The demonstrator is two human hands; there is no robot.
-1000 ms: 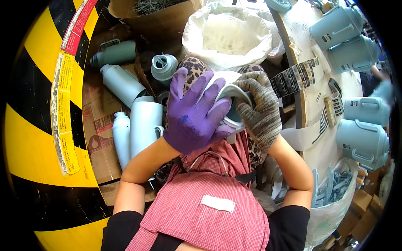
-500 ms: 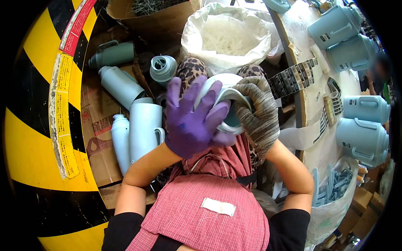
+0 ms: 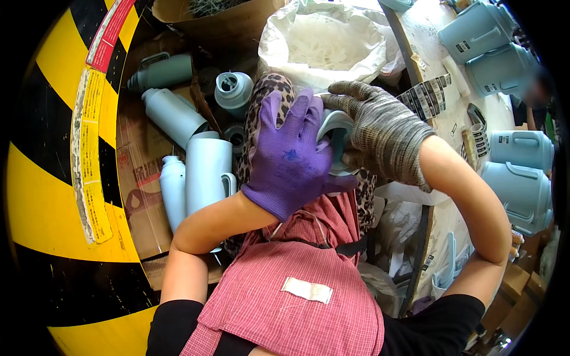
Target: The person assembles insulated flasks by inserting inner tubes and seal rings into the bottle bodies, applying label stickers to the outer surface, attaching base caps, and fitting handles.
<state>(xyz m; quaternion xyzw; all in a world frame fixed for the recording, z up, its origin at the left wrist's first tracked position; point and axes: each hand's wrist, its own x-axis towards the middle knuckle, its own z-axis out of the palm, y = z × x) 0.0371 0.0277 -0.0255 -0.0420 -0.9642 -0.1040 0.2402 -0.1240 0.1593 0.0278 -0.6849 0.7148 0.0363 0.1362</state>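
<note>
Holding the jug (image 3: 339, 139) above my thighs (image 3: 274, 94), rim (image 3: 335, 116) facing me, likely so they can back it up. Left grip (image 3: 291, 157) clasps its left side, fingers fanned, probably bracing. Right grip (image 3: 383, 133) bent at its right; cannot tell whether pinching.

Between the left hand (image 3: 292, 155) and right hand (image 3: 383, 127) is a container (image 3: 338, 124), with a sack (image 3: 274, 38) beyond the knees (image 3: 274, 89). Left of the knees, flasks (image 3: 208, 172) lie on cardboard (image 3: 135, 178), a box (image 3: 228, 29) behind them; to the right, a desk (image 3: 424, 32) bears jugs (image 3: 518, 193) along its far side.
</note>
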